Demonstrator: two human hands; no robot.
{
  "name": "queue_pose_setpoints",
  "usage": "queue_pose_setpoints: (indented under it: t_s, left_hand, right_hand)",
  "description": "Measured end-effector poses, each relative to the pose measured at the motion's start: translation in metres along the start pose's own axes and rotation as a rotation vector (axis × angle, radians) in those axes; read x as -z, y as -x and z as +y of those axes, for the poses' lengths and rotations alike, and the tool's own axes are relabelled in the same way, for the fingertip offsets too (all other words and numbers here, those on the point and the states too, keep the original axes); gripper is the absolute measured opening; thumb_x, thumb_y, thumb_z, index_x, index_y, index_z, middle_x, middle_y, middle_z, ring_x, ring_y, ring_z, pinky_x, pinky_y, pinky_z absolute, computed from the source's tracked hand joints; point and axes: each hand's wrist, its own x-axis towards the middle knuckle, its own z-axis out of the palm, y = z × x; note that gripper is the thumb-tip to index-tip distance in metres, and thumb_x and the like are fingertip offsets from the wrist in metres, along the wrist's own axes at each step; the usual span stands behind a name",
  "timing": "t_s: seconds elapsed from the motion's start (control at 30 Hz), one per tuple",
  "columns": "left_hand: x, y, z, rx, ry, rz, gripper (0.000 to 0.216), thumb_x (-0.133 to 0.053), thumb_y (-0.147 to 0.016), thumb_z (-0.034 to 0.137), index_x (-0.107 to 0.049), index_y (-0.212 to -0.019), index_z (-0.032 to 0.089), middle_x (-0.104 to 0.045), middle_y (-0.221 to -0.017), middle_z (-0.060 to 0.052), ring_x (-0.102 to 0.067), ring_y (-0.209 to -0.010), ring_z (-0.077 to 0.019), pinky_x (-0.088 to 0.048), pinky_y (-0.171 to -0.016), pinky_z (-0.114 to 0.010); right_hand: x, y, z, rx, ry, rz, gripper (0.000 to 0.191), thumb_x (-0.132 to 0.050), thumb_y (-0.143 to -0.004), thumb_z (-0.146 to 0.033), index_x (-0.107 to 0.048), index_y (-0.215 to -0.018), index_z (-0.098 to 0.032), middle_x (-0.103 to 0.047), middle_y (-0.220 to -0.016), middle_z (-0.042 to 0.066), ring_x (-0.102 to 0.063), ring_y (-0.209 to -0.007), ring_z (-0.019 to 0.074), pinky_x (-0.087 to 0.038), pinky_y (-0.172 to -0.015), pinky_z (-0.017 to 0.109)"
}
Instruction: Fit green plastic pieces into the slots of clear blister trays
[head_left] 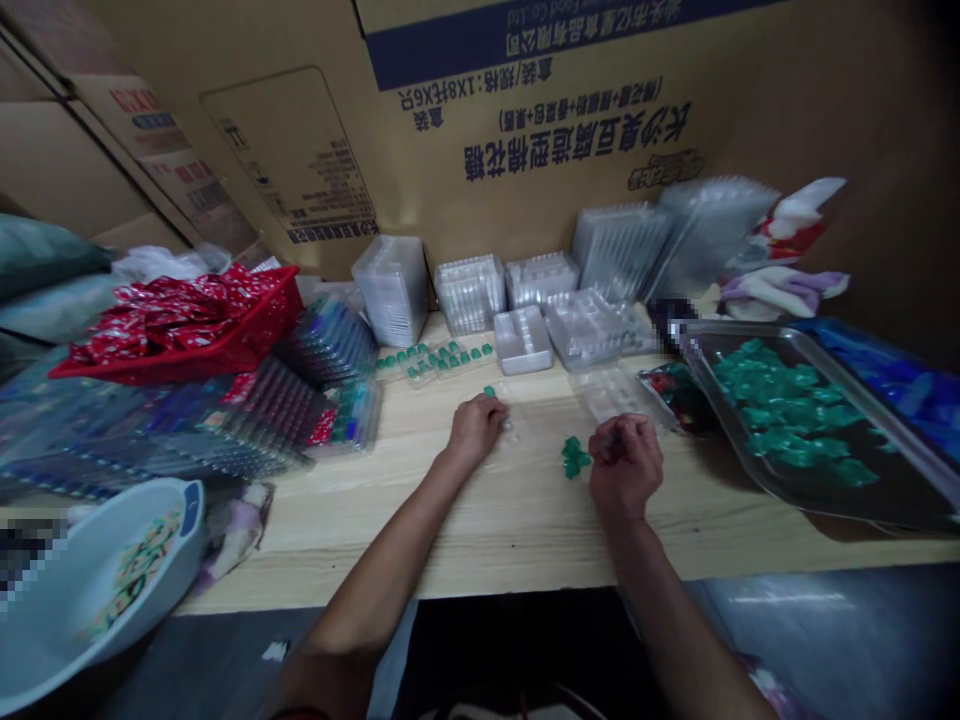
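The wooden table (480, 530) has its front edge just below both hands. Near its right end, a metal tray (712, 410) holds a heap of green pieces (787, 420). The left hand (476, 430) has its fingers curled down beside a small green piece (489, 391); any grip is hidden. The right hand (625, 465) is curled nearly shut, its contents hidden, with a green cluster (574, 457) just beside it.

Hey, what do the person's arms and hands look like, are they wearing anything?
The left arm and right arm are bare, with no sleeves in view. The left hand and right hand wear no gloves. A thin dark red band shows at the bottom edge, too cut off to identify.
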Motion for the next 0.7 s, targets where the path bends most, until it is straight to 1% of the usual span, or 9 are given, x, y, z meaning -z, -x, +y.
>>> queue_pose_setpoints:
  t_s: [0.1,0.17,0.23,0.3,0.37,0.43,0.5,0.6,0.7]
  left_hand:
    - [0.001,0.007,-0.009,-0.009,0.035,0.046,0.013,-0.062,-0.082,0.012,-0.072,-0.084,0.02,-0.07,-0.087,-0.006,-0.063,-0.084,-0.0191,-0.045,-0.08,-0.028]
    - [0.003,0.012,-0.007,-0.008,0.047,0.085,0.016,-0.061,-0.081,0.011,-0.071,-0.09,0.019,-0.068,-0.091,-0.006,-0.061,-0.082,-0.0182,-0.045,-0.079,-0.028]
    - [0.003,0.019,0.005,-0.013,0.063,0.148,0.022,-0.061,-0.078,0.008,-0.07,-0.094,0.019,-0.065,-0.098,-0.007,-0.06,-0.08,-0.0173,-0.046,-0.076,-0.028]
    - [-0.002,0.027,0.028,-0.044,0.104,0.18,0.024,-0.059,-0.077,0.008,-0.071,-0.093,0.021,-0.064,-0.099,-0.006,-0.059,-0.082,-0.0177,-0.046,-0.075,-0.028]
    - [-0.014,0.033,0.055,-0.071,0.152,0.101,0.022,-0.057,-0.08,0.01,-0.072,-0.091,0.021,-0.066,-0.092,-0.007,-0.06,-0.083,-0.0195,-0.046,-0.077,-0.029]
    - [-0.03,0.035,0.079,-0.065,0.155,-0.06,0.02,-0.057,-0.08,0.013,-0.073,-0.092,0.02,-0.069,-0.086,-0.008,-0.062,-0.08,-0.0216,-0.046,-0.075,-0.031]
    - [-0.044,0.033,0.092,-0.052,0.122,-0.169,0.021,-0.059,-0.077,0.011,-0.073,-0.091,0.019,-0.071,-0.087,-0.01,-0.063,-0.08,-0.0237,-0.046,-0.075,-0.032]
    - [-0.049,0.027,0.09,0.006,0.139,-0.17,0.031,-0.057,-0.072,0.006,-0.074,-0.096,0.018,-0.072,-0.086,-0.008,-0.064,-0.08,-0.0237,-0.047,-0.076,-0.033]
    - [-0.041,0.021,0.075,0.057,0.236,-0.148,0.04,-0.055,-0.07,0.003,-0.075,-0.101,0.019,-0.072,-0.082,-0.005,-0.064,-0.078,-0.0205,-0.048,-0.08,-0.032]
  right_hand:
    - [0.003,-0.004,0.001,-0.016,-0.045,0.028,0.027,-0.064,-0.081,-0.037,-0.044,-0.073,-0.021,-0.047,-0.061,-0.006,-0.03,-0.044,0.006,-0.021,-0.04,0.019]
    - [0.003,-0.004,0.003,-0.047,-0.039,0.024,0.027,-0.063,-0.082,-0.038,-0.044,-0.074,-0.021,-0.046,-0.061,-0.006,-0.03,-0.044,0.0056,-0.021,-0.04,0.019]
    - [0.003,-0.003,0.007,-0.097,-0.013,0.008,0.028,-0.063,-0.082,-0.041,-0.043,-0.075,-0.022,-0.045,-0.061,-0.007,-0.031,-0.043,0.0057,-0.021,-0.039,0.019]
    - [0.003,-0.003,0.009,-0.157,-0.001,-0.007,0.029,-0.063,-0.08,-0.043,-0.042,-0.075,-0.023,-0.044,-0.06,-0.007,-0.03,-0.042,0.0059,-0.021,-0.039,0.019]
    - [0.003,-0.004,0.011,-0.208,-0.02,-0.017,0.03,-0.064,-0.078,-0.043,-0.042,-0.076,-0.023,-0.044,-0.059,-0.007,-0.03,-0.041,0.006,-0.021,-0.039,0.02]
    - [0.004,-0.005,0.011,-0.231,-0.053,-0.03,0.028,-0.062,-0.077,-0.044,-0.043,-0.077,-0.023,-0.045,-0.06,-0.007,-0.03,-0.042,0.0061,-0.021,-0.039,0.02]
    - [0.007,-0.006,0.01,-0.231,-0.063,-0.054,0.028,-0.06,-0.078,-0.046,-0.044,-0.078,-0.023,-0.045,-0.06,-0.007,-0.031,-0.042,0.0063,-0.022,-0.039,0.021]
    - [0.01,-0.007,0.008,-0.216,-0.043,-0.082,0.028,-0.058,-0.079,-0.047,-0.043,-0.078,-0.023,-0.044,-0.061,-0.007,-0.031,-0.041,0.0065,-0.024,-0.039,0.021]
    - [0.009,-0.009,0.009,-0.234,-0.027,-0.067,0.027,-0.063,-0.074,-0.042,-0.044,-0.079,-0.023,-0.046,-0.062,-0.007,-0.032,-0.042,0.0063,-0.023,-0.039,0.02]
